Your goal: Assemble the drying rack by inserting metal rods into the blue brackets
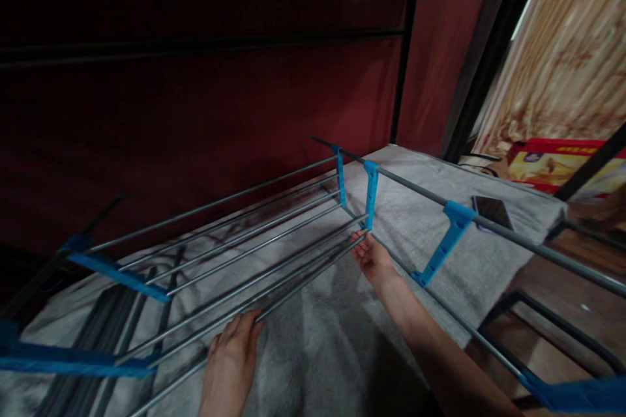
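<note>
A partly built rack of grey metal tubes and blue plastic brackets lies across the bed. My left hand (232,355) is closed around a loose-looking grey metal tube (303,287) along its length. My right hand (372,257) pinches the far end of that tube, close to the foot of a blue bracket (372,195). Whether the tube end sits in the bracket is hidden by my fingers. Several other tubes run from this side to blue brackets (117,273) at the left. Another blue bracket (446,244) stands right of my right hand, between two long side tubes.
Grey bedding (313,352) lies under the rack. Spare dark tubes (92,339) rest at the left. A phone (491,212) lies on the right of the bed. Beyond are a black bed post (484,58), a red-and-yellow box (552,166) and a curtain (572,52).
</note>
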`<state>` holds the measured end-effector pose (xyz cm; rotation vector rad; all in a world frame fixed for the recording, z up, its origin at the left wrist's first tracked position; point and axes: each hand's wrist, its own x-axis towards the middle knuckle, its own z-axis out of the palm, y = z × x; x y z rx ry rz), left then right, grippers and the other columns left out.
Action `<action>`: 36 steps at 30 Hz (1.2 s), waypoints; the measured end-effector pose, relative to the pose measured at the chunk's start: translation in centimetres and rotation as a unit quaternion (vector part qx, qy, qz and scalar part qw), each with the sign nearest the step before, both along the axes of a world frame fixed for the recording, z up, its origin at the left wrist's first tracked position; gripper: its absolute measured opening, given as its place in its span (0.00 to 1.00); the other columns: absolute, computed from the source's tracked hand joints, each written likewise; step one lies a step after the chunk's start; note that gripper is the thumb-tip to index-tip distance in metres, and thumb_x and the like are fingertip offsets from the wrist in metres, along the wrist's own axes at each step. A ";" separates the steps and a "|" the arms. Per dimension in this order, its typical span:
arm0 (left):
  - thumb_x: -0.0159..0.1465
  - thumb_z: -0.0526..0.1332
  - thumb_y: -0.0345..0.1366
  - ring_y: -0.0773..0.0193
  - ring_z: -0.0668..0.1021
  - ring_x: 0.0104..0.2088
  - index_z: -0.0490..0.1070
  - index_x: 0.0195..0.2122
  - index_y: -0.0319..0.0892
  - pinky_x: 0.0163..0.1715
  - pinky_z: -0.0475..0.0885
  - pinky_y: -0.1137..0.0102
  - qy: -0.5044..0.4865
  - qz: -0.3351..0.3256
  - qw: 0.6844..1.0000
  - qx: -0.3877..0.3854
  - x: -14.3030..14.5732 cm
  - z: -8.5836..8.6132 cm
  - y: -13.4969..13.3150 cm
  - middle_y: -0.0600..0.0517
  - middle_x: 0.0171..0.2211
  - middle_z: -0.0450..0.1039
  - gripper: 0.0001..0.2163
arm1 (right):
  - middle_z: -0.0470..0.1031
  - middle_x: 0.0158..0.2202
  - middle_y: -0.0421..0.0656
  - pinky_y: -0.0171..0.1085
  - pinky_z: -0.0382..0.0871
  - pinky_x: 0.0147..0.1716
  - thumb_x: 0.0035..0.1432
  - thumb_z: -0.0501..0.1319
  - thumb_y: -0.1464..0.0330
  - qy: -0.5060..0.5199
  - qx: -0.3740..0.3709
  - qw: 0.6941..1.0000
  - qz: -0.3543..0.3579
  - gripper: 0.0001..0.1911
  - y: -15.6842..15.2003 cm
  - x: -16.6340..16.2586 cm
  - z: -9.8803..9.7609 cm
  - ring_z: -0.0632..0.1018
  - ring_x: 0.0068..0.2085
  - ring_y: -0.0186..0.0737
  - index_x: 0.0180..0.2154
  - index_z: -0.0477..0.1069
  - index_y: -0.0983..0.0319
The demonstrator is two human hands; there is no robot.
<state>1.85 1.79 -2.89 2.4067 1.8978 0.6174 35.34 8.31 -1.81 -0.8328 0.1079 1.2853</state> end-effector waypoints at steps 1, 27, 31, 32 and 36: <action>0.70 0.48 0.43 0.51 0.83 0.45 0.75 0.45 0.48 0.44 0.75 0.56 -0.001 -0.002 1.000 0.003 -0.1 -0.1 0.0 0.48 0.43 0.82 0.17 | 0.79 0.25 0.38 0.30 0.75 0.30 0.68 0.55 0.69 0.006 0.002 1.000 -0.001 0.15 0.0 0.0 0.2 0.79 0.27 0.32 0.29 0.73 0.57; 0.70 0.49 0.52 0.54 0.83 0.39 0.77 0.41 0.48 0.41 0.78 0.59 -0.039 -0.038 0.997 0.055 0.1 0.1 0.7 0.49 0.37 0.81 0.20 | 0.80 0.26 0.36 0.31 0.75 0.32 0.60 0.65 0.72 -0.040 0.025 0.998 -0.040 0.07 0.1 0.0 -0.8 0.79 0.28 0.32 0.29 0.72 0.57; 0.70 0.49 0.52 0.54 0.83 0.40 0.76 0.42 0.48 0.41 0.79 0.60 -0.037 -0.045 0.996 0.067 -0.1 0.0 0.8 0.49 0.38 0.82 0.20 | 0.80 0.27 0.37 0.29 0.74 0.31 0.62 0.62 0.72 -0.022 0.022 0.999 -0.031 0.09 0.1 0.0 -0.4 0.79 0.28 0.30 0.29 0.72 0.58; 0.70 0.49 0.52 0.54 0.83 0.40 0.76 0.42 0.48 0.41 0.79 0.60 -0.034 -0.045 0.996 0.070 -0.2 -0.1 0.9 0.49 0.38 0.82 0.20 | 0.79 0.27 0.37 0.29 0.74 0.31 0.63 0.61 0.72 -0.019 0.019 0.999 -0.032 0.10 0.1 0.0 -0.4 0.78 0.28 0.29 0.29 0.73 0.58; 0.70 0.52 0.51 0.55 0.83 0.41 0.76 0.44 0.48 0.41 0.79 0.61 -0.019 -0.067 0.996 0.056 -1.2 -0.5 1.2 0.49 0.39 0.81 0.17 | 0.79 0.26 0.37 0.30 0.74 0.31 0.64 0.61 0.71 -0.018 0.003 0.999 -0.039 0.10 0.3 0.1 -0.4 0.78 0.27 0.31 0.29 0.73 0.57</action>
